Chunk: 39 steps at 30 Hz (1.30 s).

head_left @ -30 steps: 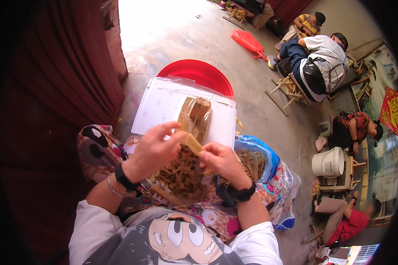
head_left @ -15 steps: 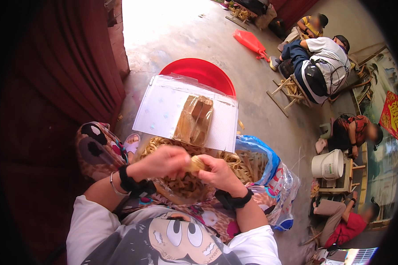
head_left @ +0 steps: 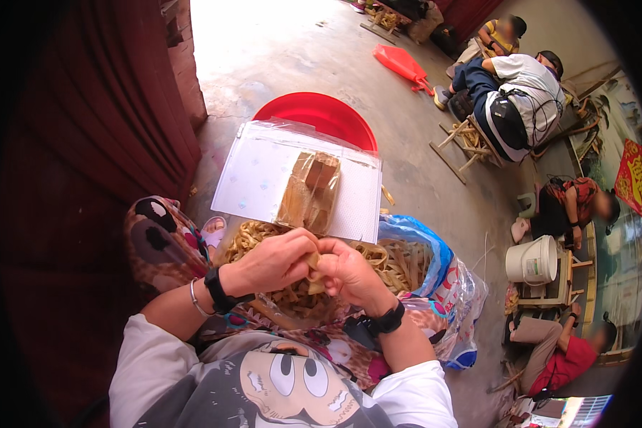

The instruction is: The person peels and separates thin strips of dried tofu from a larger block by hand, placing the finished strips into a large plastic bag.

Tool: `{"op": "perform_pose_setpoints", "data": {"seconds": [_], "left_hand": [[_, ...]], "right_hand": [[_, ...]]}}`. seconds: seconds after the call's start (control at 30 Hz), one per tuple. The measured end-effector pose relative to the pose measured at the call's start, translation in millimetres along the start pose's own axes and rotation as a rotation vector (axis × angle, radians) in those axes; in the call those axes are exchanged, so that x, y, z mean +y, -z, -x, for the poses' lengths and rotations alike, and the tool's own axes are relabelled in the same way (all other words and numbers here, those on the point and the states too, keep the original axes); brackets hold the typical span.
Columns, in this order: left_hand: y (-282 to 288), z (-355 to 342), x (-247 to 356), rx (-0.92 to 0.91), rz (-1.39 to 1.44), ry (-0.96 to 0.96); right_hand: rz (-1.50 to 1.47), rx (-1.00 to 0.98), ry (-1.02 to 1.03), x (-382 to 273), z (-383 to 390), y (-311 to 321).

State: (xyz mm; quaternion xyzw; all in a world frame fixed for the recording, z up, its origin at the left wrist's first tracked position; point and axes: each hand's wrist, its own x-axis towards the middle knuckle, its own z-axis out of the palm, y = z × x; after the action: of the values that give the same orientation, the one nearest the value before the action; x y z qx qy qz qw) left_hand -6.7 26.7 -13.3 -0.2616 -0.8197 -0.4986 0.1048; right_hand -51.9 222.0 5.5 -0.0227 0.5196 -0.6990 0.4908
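My left hand (head_left: 278, 262) and my right hand (head_left: 355, 274) meet in front of me, fingertips pinched together. Between them is a folded or coiled tan strip (head_left: 314, 272), gripped by both; its exact kind I cannot make out. Below and around the hands lies a heap of similar tan strips (head_left: 253, 234), partly hidden by my wrists. Just beyond, a wooden block (head_left: 308, 191) wrapped in clear plastic rests on a white board (head_left: 253, 167).
Behind the board stands a red basin (head_left: 321, 107). More strips fill a blue-lined plastic bag (head_left: 428, 234) at my right. A red plastic bag (head_left: 401, 64) lies on the floor. Several people sit at the right, near a white bucket (head_left: 531, 260). A dark red door (head_left: 121, 93) is at left.
My left hand, blurred before, has come in against the right hand and is now sharper. The strip is more covered by fingers, with one end hanging down. My right hand has turned slightly.
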Motion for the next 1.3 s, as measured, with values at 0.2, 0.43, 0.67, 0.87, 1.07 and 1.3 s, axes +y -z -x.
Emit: {"op": "perform_pose_setpoints", "data": {"seconds": [0.2,0.43,0.67,0.87,1.07,1.3], "left_hand": [[-4.5,2.5,1.9,0.054,-0.093,0.045],[6.6,5.0,-10.6,0.118,-0.180,0.084],[4.1,4.1,-0.8,0.096,-0.108,-0.045],[14.2,9.3,8.5,-0.140,-0.409,0.056],[28.4,11.8,2.8,-0.103,0.400,0.527],[27.4,15.6,-16.8,-0.028,0.790,0.614]], "right_hand": [[0.406,0.205,0.257,12.6,2.9,-11.4],[-0.097,0.011,0.081,18.7,-0.5,-2.9],[-0.349,-0.171,0.047,18.2,-2.4,18.1],[-0.109,-0.045,0.055,17.0,-5.4,11.2],[0.166,0.266,0.151,-13.3,6.3,23.5],[0.164,0.214,0.255,-14.0,6.8,24.8]]}}
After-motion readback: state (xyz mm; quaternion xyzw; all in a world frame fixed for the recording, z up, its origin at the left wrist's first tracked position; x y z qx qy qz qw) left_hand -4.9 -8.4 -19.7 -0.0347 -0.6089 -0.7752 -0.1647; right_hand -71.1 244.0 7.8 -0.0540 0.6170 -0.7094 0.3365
